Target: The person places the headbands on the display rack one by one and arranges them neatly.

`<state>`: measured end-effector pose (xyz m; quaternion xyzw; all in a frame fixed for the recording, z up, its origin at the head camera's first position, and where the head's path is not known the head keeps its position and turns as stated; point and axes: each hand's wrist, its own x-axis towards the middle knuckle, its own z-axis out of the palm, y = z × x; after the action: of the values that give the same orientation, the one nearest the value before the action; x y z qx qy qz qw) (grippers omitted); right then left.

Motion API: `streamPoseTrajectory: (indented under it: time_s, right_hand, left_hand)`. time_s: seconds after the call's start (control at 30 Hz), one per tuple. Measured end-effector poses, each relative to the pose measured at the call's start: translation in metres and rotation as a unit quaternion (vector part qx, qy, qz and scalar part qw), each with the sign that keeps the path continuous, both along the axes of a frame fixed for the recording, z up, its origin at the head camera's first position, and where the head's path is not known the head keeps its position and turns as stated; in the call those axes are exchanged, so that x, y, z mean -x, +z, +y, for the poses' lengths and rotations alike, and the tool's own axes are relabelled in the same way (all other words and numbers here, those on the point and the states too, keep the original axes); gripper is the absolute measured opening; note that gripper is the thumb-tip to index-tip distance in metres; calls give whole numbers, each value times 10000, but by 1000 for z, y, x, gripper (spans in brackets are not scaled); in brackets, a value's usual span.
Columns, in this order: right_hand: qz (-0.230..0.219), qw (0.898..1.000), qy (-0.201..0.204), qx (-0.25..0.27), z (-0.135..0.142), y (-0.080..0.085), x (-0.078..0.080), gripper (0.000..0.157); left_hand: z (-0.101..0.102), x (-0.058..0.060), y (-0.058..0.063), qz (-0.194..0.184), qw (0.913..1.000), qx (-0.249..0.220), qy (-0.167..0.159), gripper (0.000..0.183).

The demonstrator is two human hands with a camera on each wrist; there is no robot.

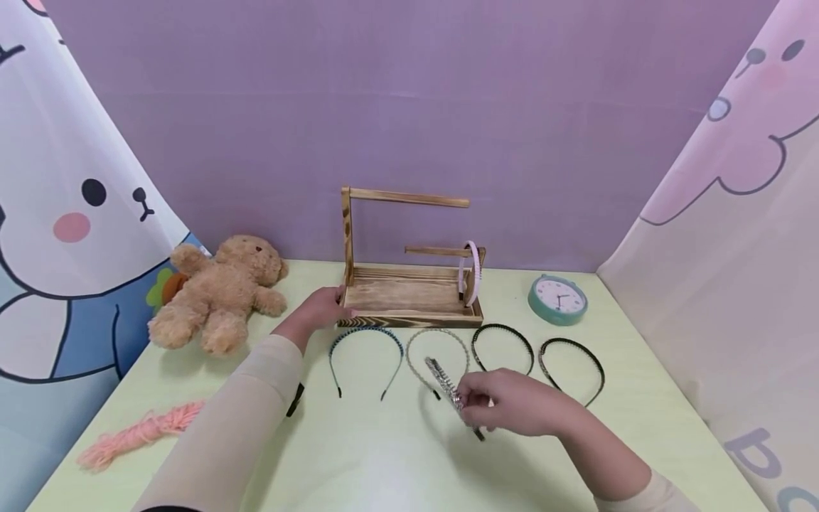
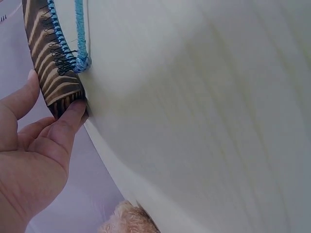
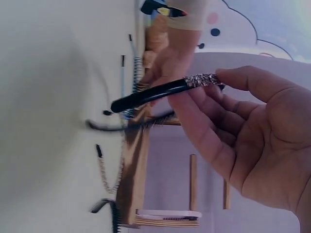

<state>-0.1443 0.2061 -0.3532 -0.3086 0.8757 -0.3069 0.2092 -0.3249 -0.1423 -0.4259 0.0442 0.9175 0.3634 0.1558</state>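
Note:
In the head view my left hand point(image 1: 318, 307) grips the left end of a wooden rack point(image 1: 409, 322), a shallow tray with two horizontal bars at different heights. The left wrist view shows thumb and fingers on either side of the tray's corner point(image 2: 65, 94). My right hand point(image 1: 512, 402) pinches a silver headband point(image 1: 443, 380) with dark tips, raised above the table in front of the rack. In the right wrist view the sparkly band point(image 3: 200, 80) sits between thumb and fingers. A pink headband point(image 1: 475, 274) hangs on the rack's lower bar.
In front of the rack lie a blue headband point(image 1: 367, 328), a pale beaded one point(image 1: 438, 330) and two black ones, point(image 1: 502, 326) nearer the middle. A teddy bear point(image 1: 224, 299) and pink yarn point(image 1: 143, 432) are at left, a green clock point(image 1: 558, 299) at right.

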Motion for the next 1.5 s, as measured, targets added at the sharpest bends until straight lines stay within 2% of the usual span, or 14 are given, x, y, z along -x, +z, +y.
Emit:
streamPoseTrajectory:
  time_s: [0.1, 0.2, 0.43, 0.6, 0.7, 0.9, 1.1, 1.5]
  right_hand:
    - [338, 9989, 0, 324, -1, 6, 6, 6]
    - [594, 9959, -173, 661, -5, 7, 13, 8]
    - [797, 9867, -798, 1169, -19, 10, 33, 15]
    - [688, 9812, -968, 1522, -29, 10, 50, 18]
    - [770, 9767, -1045, 1709, -35, 7, 61, 21]
    - [965, 9615, -1472, 2112, -48, -6, 91, 27]
    - [972, 9514, -1784, 2315, -55, -20, 120, 23]
    - [1094, 9283, -2740, 2262, -48, -36, 143, 26]
  left_hand:
    - [0, 0, -1, 22, 10000, 18, -20, 75]
    - [0, 0, -1, -4, 10000, -16, -25, 75]
    - [-1, 1, -2, 3, 10000, -22, -28, 75]
    - [-1, 3, -3, 75, 9999, 50, -91, 74]
    - [-1, 4, -4, 82, 9999, 20, -117, 74]
    - [-2, 4, -4, 6, 10000, -21, -84, 75]
    - [-2, 1, -3, 33, 9999, -67, -94, 75]
    - [-1, -1, -4, 21, 9999, -155, -21, 74]
